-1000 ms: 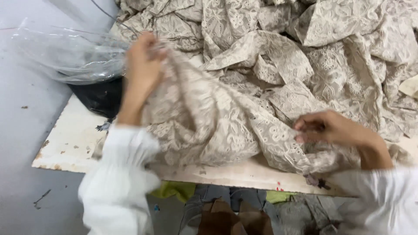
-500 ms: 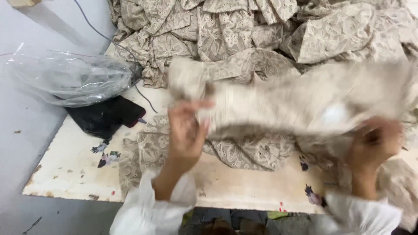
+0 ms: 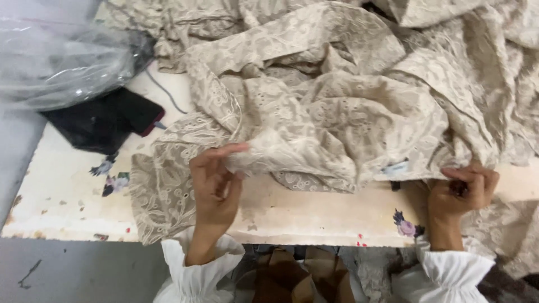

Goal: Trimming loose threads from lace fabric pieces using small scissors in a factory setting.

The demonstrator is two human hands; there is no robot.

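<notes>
Count: two hands are showing, both with white gathered cuffs; one beige lace cloth (image 3: 337, 112) is being held, with more of the same fabric piled behind, number not clear; one black flat object (image 3: 101, 120); one clear plastic bag (image 3: 56, 62).
Left hand (image 3: 213, 182): it is rising from the near edge, palm turned inward, fingers pinching a fold of the cloth.
Right hand (image 3: 463, 191): it is curled closed, gripping the cloth's edge at the table front.
Cloth place: it is lying crumpled on the pale worn table (image 3: 67, 196), partly hanging over the front edge.
Cloth direction: the held edge is running left to right between the hands.
</notes>
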